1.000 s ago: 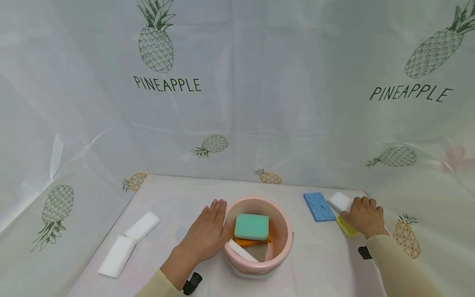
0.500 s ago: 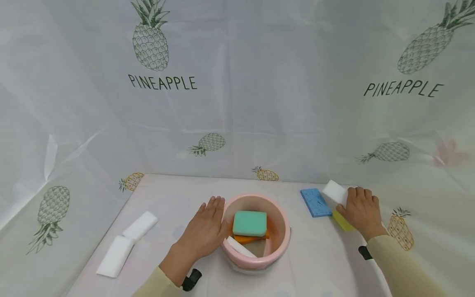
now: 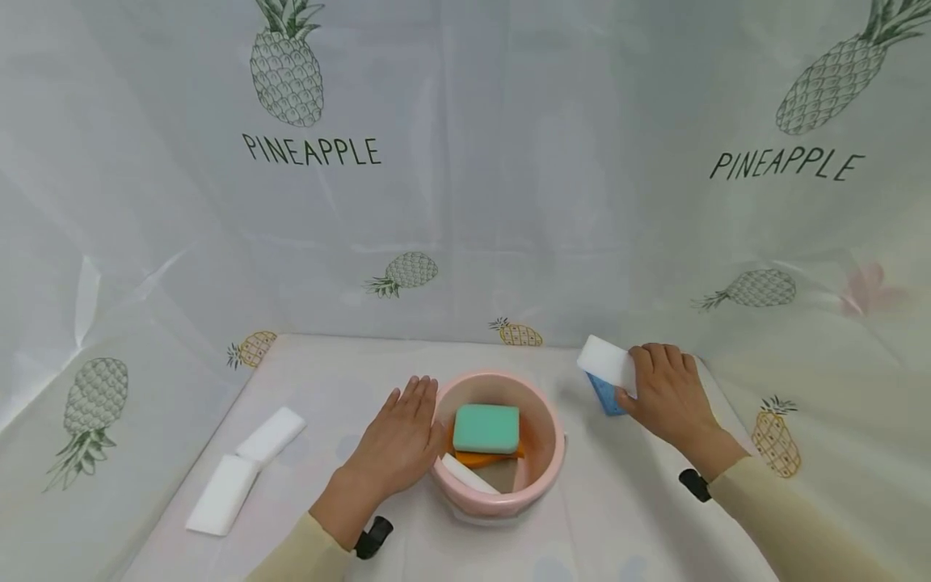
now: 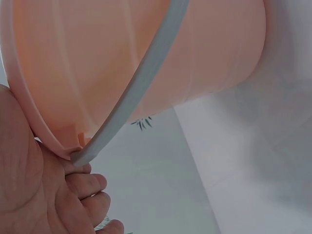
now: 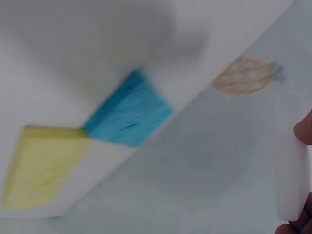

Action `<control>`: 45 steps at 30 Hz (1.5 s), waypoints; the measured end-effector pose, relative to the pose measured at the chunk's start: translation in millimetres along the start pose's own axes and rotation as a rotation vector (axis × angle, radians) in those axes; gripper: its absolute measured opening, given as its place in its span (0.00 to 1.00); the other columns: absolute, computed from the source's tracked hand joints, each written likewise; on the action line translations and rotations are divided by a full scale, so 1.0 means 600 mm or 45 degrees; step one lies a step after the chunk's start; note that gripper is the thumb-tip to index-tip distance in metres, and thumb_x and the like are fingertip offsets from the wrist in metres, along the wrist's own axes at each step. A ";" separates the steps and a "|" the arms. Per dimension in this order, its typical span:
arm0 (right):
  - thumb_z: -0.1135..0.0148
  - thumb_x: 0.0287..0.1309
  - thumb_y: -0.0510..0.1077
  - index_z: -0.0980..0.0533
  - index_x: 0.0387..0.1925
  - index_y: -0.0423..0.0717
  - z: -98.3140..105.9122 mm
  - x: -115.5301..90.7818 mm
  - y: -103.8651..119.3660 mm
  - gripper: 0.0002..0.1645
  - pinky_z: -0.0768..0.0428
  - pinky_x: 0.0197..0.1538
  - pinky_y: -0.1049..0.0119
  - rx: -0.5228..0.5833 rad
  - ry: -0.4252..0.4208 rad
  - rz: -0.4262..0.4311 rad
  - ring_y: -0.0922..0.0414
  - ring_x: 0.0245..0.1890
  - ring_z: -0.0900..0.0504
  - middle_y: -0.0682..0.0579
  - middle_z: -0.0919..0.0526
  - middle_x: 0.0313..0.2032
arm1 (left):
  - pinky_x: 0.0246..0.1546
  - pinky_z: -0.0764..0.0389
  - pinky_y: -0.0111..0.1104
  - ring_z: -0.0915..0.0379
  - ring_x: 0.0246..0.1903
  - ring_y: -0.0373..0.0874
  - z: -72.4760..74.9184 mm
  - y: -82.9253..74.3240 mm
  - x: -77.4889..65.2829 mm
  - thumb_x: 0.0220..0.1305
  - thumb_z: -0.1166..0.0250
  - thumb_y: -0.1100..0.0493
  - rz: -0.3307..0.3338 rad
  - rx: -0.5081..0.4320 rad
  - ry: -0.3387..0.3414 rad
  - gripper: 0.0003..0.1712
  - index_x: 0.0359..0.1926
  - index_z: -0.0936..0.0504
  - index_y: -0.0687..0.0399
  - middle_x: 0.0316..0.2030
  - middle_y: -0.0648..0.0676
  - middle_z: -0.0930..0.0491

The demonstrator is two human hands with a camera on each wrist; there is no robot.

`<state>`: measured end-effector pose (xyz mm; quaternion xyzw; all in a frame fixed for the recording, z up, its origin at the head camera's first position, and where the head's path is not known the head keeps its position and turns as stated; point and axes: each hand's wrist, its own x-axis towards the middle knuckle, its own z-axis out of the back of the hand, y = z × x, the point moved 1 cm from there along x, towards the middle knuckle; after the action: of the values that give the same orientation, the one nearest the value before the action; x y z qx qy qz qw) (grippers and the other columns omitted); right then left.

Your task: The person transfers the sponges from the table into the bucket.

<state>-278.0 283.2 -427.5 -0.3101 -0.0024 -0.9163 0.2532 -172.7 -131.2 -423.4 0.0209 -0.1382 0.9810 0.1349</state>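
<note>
Pale counter (image 3: 327, 364) carries the pink bucket (image 3: 498, 504); left grip (image 3: 396, 449) lies flat against its rim, fingers straight, holding nothing, likely steadying it; right grip (image 3: 669, 396) pinches the white block (image 3: 606, 360) by one end, aloft, presumably to clear the blue sponge (image 3: 605, 398) below

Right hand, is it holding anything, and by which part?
The right hand holds a white block by its right end in the head view; the left end sticks out.

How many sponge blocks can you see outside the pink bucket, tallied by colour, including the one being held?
White sponge blocks: 3
Blue sponge block: 1
Yellow sponge block: 1
Total: 5
</note>
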 end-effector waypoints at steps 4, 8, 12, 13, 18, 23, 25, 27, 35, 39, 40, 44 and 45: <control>0.24 0.46 0.53 0.29 0.52 0.31 0.032 0.036 0.061 0.40 0.27 0.41 0.43 0.052 -0.076 0.104 0.35 0.45 0.26 0.34 0.22 0.45 | 0.82 0.48 0.53 0.53 0.83 0.58 0.001 0.000 0.000 0.84 0.55 0.47 0.009 -0.005 -0.005 0.37 0.82 0.45 0.65 0.82 0.63 0.44; 0.25 0.48 0.54 0.28 0.51 0.34 0.054 0.057 0.129 0.37 0.27 0.44 0.46 0.113 -0.077 0.190 0.38 0.46 0.26 0.37 0.22 0.45 | 0.82 0.49 0.53 0.53 0.83 0.58 0.000 -0.001 -0.001 0.84 0.55 0.47 0.017 -0.016 -0.007 0.37 0.82 0.45 0.65 0.82 0.63 0.44; 0.23 0.50 0.58 0.28 0.51 0.38 0.066 0.064 0.189 0.37 0.26 0.49 0.48 0.155 0.009 0.274 0.42 0.48 0.25 0.42 0.22 0.46 | 0.82 0.48 0.54 0.52 0.83 0.59 0.000 -0.003 -0.002 0.84 0.55 0.46 0.015 -0.023 -0.018 0.38 0.82 0.44 0.66 0.81 0.64 0.43; 0.22 0.50 0.59 0.28 0.51 0.39 0.069 0.065 0.202 0.37 0.25 0.50 0.49 0.157 0.046 0.294 0.44 0.48 0.25 0.44 0.22 0.46 | 0.82 0.47 0.54 0.52 0.83 0.59 0.000 -0.003 -0.002 0.84 0.55 0.47 0.014 -0.025 -0.021 0.38 0.82 0.44 0.66 0.81 0.64 0.43; 0.22 0.52 0.64 0.27 0.55 0.45 0.076 0.066 0.243 0.40 0.27 0.52 0.54 0.179 0.252 0.360 0.50 0.51 0.27 0.50 0.22 0.49 | 0.82 0.47 0.54 0.52 0.83 0.59 0.000 -0.004 -0.001 0.84 0.56 0.46 0.015 0.000 -0.014 0.38 0.82 0.44 0.67 0.81 0.64 0.43; 0.20 0.50 0.64 0.26 0.55 0.46 0.078 0.066 0.260 0.40 0.28 0.51 0.55 0.165 0.347 0.419 0.52 0.50 0.28 0.51 0.21 0.49 | 0.81 0.46 0.55 0.51 0.82 0.60 0.001 -0.005 0.000 0.84 0.55 0.47 0.003 0.000 -0.026 0.37 0.81 0.43 0.67 0.81 0.65 0.42; 0.19 0.49 0.64 0.27 0.54 0.46 0.079 0.066 0.266 0.40 0.28 0.50 0.56 0.141 0.367 0.446 0.52 0.48 0.27 0.51 0.21 0.48 | 0.82 0.46 0.54 0.52 0.82 0.59 0.000 -0.006 0.000 0.84 0.55 0.46 0.005 0.002 -0.020 0.38 0.81 0.43 0.67 0.81 0.64 0.42; 0.19 0.47 0.64 0.27 0.53 0.45 0.080 0.067 0.271 0.41 0.28 0.48 0.56 0.116 0.383 0.470 0.51 0.47 0.27 0.51 0.21 0.46 | 0.82 0.46 0.54 0.52 0.83 0.59 -0.002 -0.006 0.000 0.84 0.55 0.46 0.013 0.002 -0.019 0.38 0.81 0.43 0.66 0.81 0.64 0.42; 0.18 0.47 0.65 0.25 0.49 0.46 0.082 0.073 0.283 0.38 0.30 0.46 0.58 0.114 0.459 0.521 0.54 0.44 0.28 0.54 0.21 0.42 | 0.82 0.47 0.54 0.53 0.83 0.58 -0.008 -0.002 0.002 0.84 0.55 0.45 0.032 0.005 -0.032 0.38 0.82 0.43 0.66 0.81 0.63 0.43; 0.19 0.52 0.62 0.21 0.40 0.51 0.080 0.072 0.283 0.26 0.33 0.44 0.60 0.159 0.439 0.591 0.56 0.41 0.30 0.57 0.22 0.37 | 0.82 0.48 0.53 0.54 0.83 0.57 -0.009 -0.002 0.002 0.84 0.55 0.45 0.034 0.000 -0.023 0.38 0.82 0.44 0.65 0.82 0.63 0.44; 0.19 0.53 0.60 0.21 0.37 0.52 0.080 0.072 0.282 0.23 0.33 0.44 0.61 0.166 0.424 0.602 0.57 0.41 0.31 0.58 0.22 0.36 | 0.82 0.48 0.53 0.54 0.83 0.57 -0.009 -0.003 0.002 0.84 0.55 0.45 0.037 -0.002 -0.016 0.38 0.82 0.45 0.65 0.82 0.63 0.44; 0.21 0.56 0.56 0.22 0.32 0.52 0.076 0.070 0.281 0.19 0.33 0.42 0.61 0.153 0.350 0.611 0.57 0.38 0.31 0.58 0.24 0.32 | 0.82 0.48 0.53 0.54 0.83 0.57 -0.008 -0.003 0.000 0.85 0.55 0.45 0.039 -0.020 -0.006 0.38 0.82 0.45 0.65 0.82 0.63 0.44; 0.21 0.56 0.56 0.22 0.32 0.52 0.075 0.070 0.281 0.18 0.33 0.42 0.61 0.156 0.338 0.606 0.57 0.38 0.31 0.58 0.24 0.32 | 0.82 0.48 0.53 0.54 0.83 0.57 -0.008 -0.003 0.000 0.85 0.55 0.45 0.040 -0.023 -0.005 0.38 0.82 0.46 0.65 0.82 0.63 0.45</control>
<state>-202.5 124.2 -393.1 -0.1634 0.0483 -0.8618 0.4778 -172.0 -128.4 -427.4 0.0194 -0.1475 0.9816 0.1194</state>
